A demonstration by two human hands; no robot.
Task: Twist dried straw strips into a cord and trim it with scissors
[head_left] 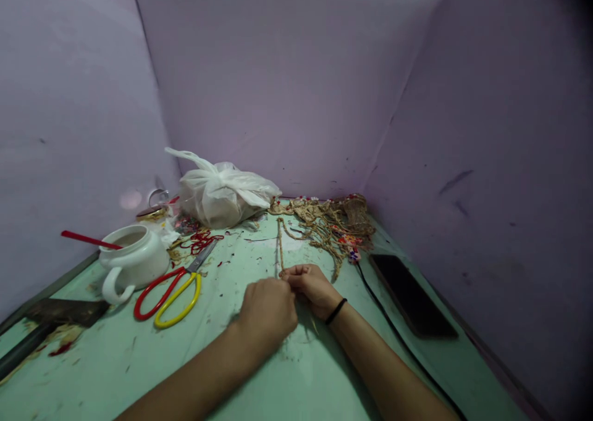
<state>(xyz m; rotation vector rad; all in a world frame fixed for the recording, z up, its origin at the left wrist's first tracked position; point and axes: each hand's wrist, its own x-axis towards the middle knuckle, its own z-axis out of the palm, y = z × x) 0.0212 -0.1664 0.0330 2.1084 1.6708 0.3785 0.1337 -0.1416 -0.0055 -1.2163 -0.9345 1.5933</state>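
A thin length of brown jute twine [280, 245] stretches away from my fingers across the green tabletop [231, 371]. My right hand [315, 288], with a black band at the wrist, pinches the near end of the twine. Close against it, my left hand [269, 310] is closed with its back toward me, and its fingertips are hidden. Whatever the left fingers grip cannot be made out. A tangle of braided jute cords [331, 223] lies beyond my hands, toward the back right.
Red-and-yellow-handled scissors [178, 291] lie open at left, beside a white mug [134, 257] holding a red stick [88, 240]. A dark hammer [69, 310] rests nearer. A tied white plastic bag [227, 192] sits behind. At right are a black phone [412, 294] and cable [393, 328].
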